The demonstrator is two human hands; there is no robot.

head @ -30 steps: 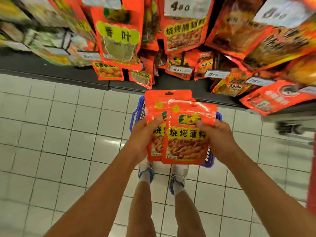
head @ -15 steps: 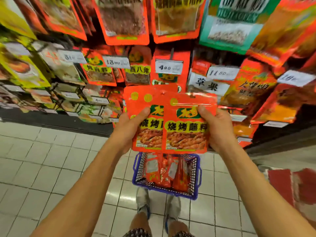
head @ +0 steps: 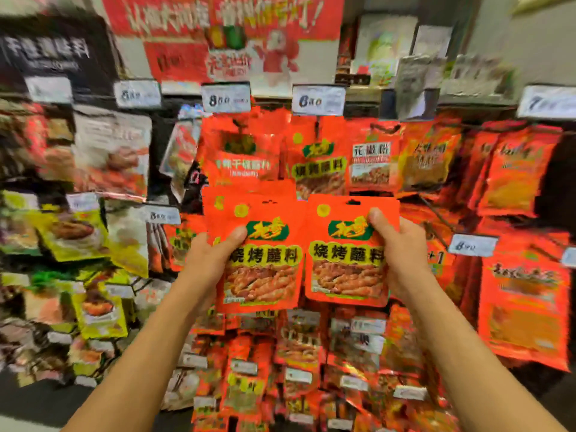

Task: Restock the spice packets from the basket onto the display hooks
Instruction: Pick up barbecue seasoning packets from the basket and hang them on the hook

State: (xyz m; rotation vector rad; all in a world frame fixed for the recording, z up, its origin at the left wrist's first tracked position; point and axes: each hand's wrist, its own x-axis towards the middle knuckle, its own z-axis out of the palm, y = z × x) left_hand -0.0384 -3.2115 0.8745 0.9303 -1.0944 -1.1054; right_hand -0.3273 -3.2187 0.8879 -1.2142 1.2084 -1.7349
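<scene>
Left hand (head: 207, 260) grips a stack of spice packets (head: 260, 254); right hand (head: 402, 254) grips one packet (head: 346, 254) beside it, before the display rack (head: 314, 157)

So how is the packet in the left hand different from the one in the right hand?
The left packet fronts a stack, more packets peeking out behind it; the right packet looks single. The left hand grips its packet's left side, the right hand its packet's upper right edge. Both packets are red with matching labels.
</scene>
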